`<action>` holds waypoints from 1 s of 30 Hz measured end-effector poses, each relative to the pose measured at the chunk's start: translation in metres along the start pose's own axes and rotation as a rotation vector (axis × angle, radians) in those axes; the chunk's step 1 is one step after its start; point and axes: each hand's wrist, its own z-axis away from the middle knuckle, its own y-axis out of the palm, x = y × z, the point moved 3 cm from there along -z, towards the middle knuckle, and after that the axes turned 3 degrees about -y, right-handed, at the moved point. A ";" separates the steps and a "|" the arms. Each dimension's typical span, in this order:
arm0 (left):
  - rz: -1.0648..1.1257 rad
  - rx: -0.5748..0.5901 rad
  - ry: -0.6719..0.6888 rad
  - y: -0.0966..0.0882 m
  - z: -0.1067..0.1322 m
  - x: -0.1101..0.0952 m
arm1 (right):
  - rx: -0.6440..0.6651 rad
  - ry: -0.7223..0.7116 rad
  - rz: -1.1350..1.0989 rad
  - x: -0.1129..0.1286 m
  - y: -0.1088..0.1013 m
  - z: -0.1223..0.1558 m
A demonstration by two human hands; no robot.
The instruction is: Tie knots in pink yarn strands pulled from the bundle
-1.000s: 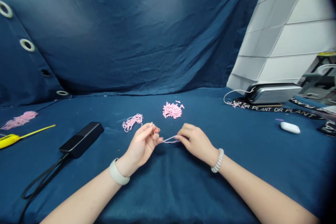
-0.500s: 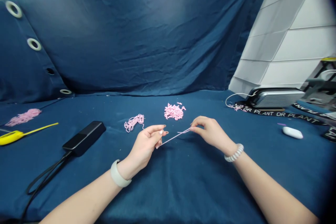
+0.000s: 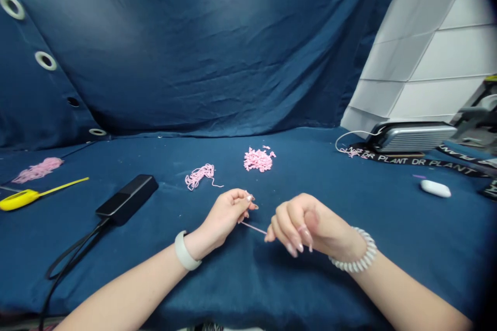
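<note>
Navy cloth (image 3: 272,284) covers your bench, with pink cord scraps (image 3: 259,160) at twelve o'clock. Your left hand (image 3: 222,220) pinches a light, limp pink cord (image 3: 253,227); grip near its end. Your half-curled right hand (image 3: 310,230) sits at three o'clock, its hold unclear.

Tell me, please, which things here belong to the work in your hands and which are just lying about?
In the work: left hand, right hand, short pink strand, pink cord tangle, pile of pink snippets, pink bundle.

Lying about: black block, yellow-handled tool, silver case, white oval object, DR PLANT strap.
</note>
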 end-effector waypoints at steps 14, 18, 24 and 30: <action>0.026 0.062 -0.163 0.008 0.001 0.020 | -0.920 0.024 -0.080 -0.025 -0.065 -0.009; 0.016 0.099 -0.150 0.010 0.002 0.023 | -0.950 -0.004 -0.050 -0.024 -0.073 -0.008; 0.114 0.005 -0.158 0.007 0.002 0.023 | -0.789 0.091 0.051 -0.041 -0.057 -0.010; 0.224 -0.056 -0.165 0.008 0.002 0.025 | -0.698 0.175 0.107 -0.064 -0.047 -0.013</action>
